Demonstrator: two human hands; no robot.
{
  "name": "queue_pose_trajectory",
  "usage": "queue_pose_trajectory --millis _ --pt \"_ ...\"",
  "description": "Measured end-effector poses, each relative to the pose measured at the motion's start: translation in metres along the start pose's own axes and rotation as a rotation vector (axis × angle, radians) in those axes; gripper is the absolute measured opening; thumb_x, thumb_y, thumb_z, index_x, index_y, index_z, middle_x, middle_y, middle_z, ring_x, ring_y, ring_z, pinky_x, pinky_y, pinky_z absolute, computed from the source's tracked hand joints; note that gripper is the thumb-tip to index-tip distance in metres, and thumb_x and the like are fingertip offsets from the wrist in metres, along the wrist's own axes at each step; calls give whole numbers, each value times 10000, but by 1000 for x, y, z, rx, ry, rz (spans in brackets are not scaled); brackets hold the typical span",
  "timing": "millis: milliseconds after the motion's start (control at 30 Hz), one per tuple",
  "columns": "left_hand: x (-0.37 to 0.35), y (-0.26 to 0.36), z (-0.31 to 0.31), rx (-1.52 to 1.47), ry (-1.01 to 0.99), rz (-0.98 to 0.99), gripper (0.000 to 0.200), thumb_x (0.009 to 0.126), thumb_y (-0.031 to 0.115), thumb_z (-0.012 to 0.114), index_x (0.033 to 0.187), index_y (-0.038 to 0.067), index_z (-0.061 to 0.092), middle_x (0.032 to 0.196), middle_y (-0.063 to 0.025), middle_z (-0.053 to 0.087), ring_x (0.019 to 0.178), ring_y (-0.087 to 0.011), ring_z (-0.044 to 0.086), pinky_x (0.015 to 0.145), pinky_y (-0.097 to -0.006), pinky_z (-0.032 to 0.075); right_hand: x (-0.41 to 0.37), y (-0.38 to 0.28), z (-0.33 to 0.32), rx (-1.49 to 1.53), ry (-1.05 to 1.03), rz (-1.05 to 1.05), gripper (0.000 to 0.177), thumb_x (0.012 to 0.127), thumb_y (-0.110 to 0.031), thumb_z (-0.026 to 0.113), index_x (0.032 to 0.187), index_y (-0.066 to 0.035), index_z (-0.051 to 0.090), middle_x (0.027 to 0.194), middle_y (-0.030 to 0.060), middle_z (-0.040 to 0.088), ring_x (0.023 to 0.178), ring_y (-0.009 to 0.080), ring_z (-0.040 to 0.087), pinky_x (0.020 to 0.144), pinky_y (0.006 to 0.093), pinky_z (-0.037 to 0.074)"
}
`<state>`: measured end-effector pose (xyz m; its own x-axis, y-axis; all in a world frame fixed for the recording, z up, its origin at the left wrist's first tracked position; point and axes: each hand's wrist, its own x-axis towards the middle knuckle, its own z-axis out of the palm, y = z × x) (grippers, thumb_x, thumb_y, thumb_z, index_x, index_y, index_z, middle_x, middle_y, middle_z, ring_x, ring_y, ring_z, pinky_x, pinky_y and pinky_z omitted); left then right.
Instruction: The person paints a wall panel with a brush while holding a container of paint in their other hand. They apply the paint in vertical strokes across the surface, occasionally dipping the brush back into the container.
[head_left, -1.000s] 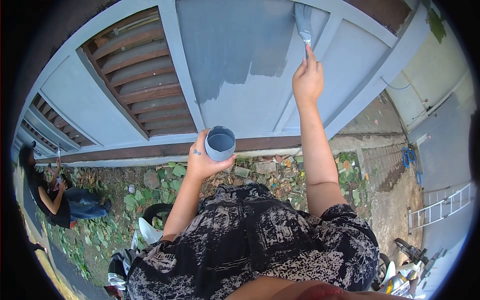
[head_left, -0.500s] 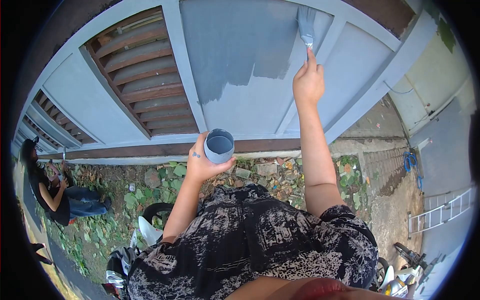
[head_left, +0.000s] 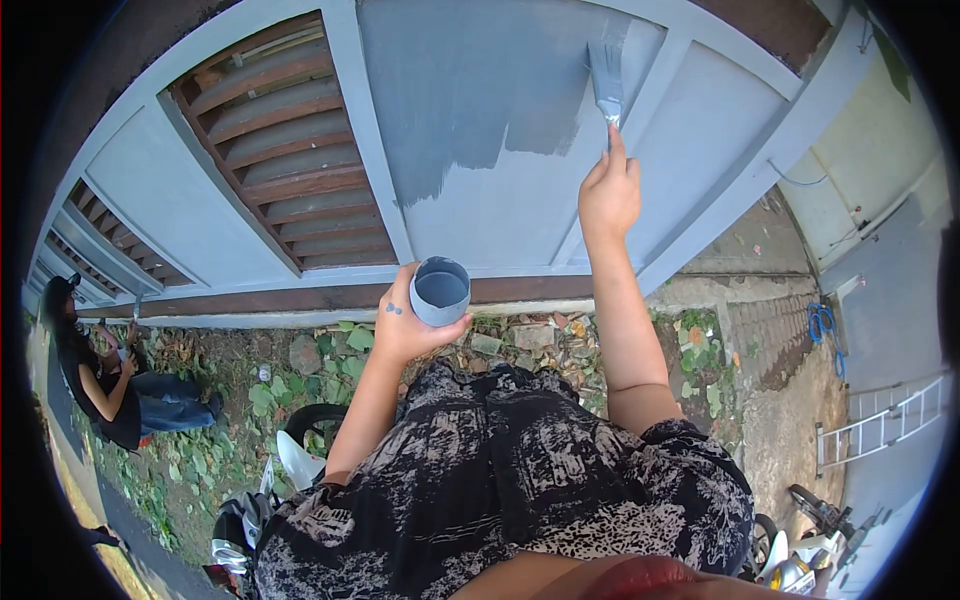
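My right hand grips the handle of a paintbrush, its bristles coated grey and pressed against the upper right part of a wall panel. Darker grey paint covers the upper part of that panel, ending in a ragged lower edge; the lower part is pale blue-grey. Lower down and to the left, my left hand is wrapped around a cup of grey paint, held upright with its mouth towards me. Spots of grey paint mark the back of that hand near the thumb.
Brown louvres fill the opening left of the panel. Another person sits by the wall at far left. Leaves and rubble lie along the wall's foot. A ladder and blue hose are at right; motorbike parts show beside me.
My right hand has drawn the brush down and slightly left along the panel, leaving grey streaks above it. The left hand and the cup are almost where they were.
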<state>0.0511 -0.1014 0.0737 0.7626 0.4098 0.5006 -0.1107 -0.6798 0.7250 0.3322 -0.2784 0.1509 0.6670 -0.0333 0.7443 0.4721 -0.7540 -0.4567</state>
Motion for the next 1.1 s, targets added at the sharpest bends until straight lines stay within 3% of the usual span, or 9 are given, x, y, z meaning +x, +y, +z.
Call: queue_pose_trajectory --millis 333,833,1100 --pt "2 4 -2 -24 -2 11 825 671 382 994 1298 29 590 1110 -185 782 1039 -311 795 901 -426 624 21 -9 -1 45 143 -37 453 1047 -153 627 1493 -227 645 877 103 583 715 306 635 624 460 515" --pt "4 -1 -3 -21 21 10 836 665 384 998 1303 36 585 1110 -187 782 1033 -326 795 885 -433 628 -7 7 7 -66 -20 -40 434 1052 -167 630 1482 -221 654 905 107 605 720 317 656 629 471 539" --pt "8 2 -3 -15 0 -1 833 663 385 997 1297 40 582 1102 -187 785 1036 -337 797 879 -438 631 8 -13 -11 22 120 -39 446 1048 -156 635 1489 -219 651 885 96 580 721 297 635 631 442 523"
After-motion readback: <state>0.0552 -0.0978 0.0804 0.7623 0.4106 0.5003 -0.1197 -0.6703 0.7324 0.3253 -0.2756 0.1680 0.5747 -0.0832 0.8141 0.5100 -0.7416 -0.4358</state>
